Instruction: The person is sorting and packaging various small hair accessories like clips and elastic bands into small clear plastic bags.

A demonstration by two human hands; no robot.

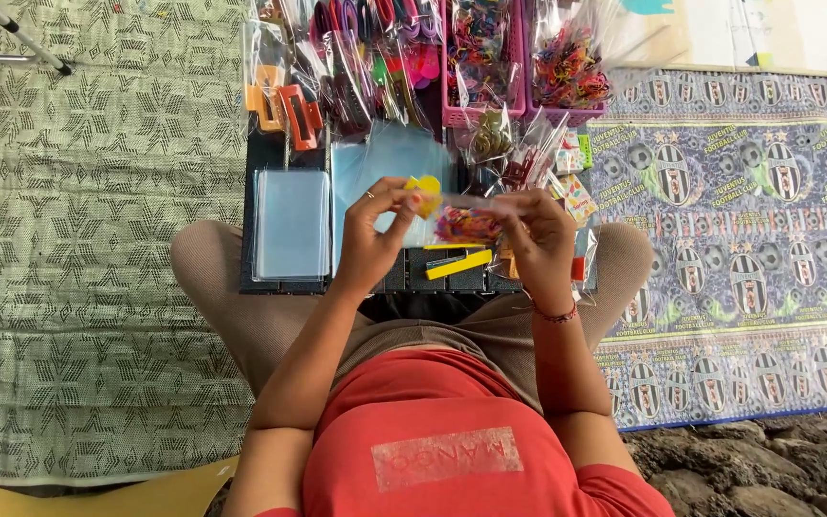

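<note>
1. Across the floor lie two mats: a grey-green woven mat (78,239) on the left and a blue printed mat (748,239) on the right, with the seated person's knees between them.
2. Over the knees sits a dark tray (265,287); its far edge is crowded with pink baskets (485,115) of coloured hair ties and bagged orange claw clips (284,115).
3. At the tray's left edge rests a stack of clear plastic sleeves (291,225).
4. Near the tray's front edge lies a yellow strip (458,264).
5. Above the tray's middle, the right hand (538,239) pinches a small clear bag of tiny coloured bands (466,225). It looks light, limp and slippery, so the top edge seems the best place to grip.
6. The left hand (375,235) pinches a small yellow piece (423,187) at the bag's mouth; it seems light and stiff.
</note>
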